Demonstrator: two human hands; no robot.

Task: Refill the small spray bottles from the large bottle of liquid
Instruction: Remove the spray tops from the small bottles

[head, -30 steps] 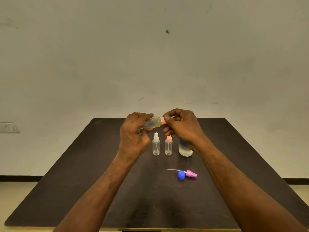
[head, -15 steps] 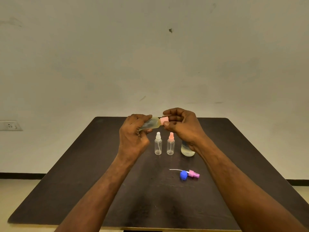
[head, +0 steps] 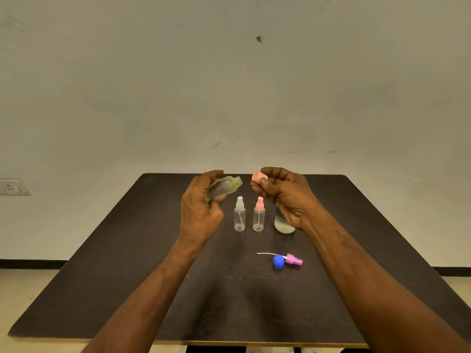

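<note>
Left hand [head: 201,212] grips a small clear plastic bottle of yellowish liquid [head: 224,186], tilted, its open neck pointing right. Right hand [head: 285,197] pinches a detached pink plastic cap [head: 258,177], just apart from the neck. Below stand two empty clear spray bottles, white-topped [head: 239,217] and pink-topped [head: 259,217]; the large clear bottle of liquid [head: 281,222] stands right, partly hidden. Nearer on the dark tabletop [head: 127,276] lie a blue cap [head: 278,261] and pink sprayer head [head: 293,259].

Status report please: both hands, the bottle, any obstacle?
Left hand holds small bottle, neck open. Right hand holds pink cap, apart from bottle. Nothing between them.
</note>
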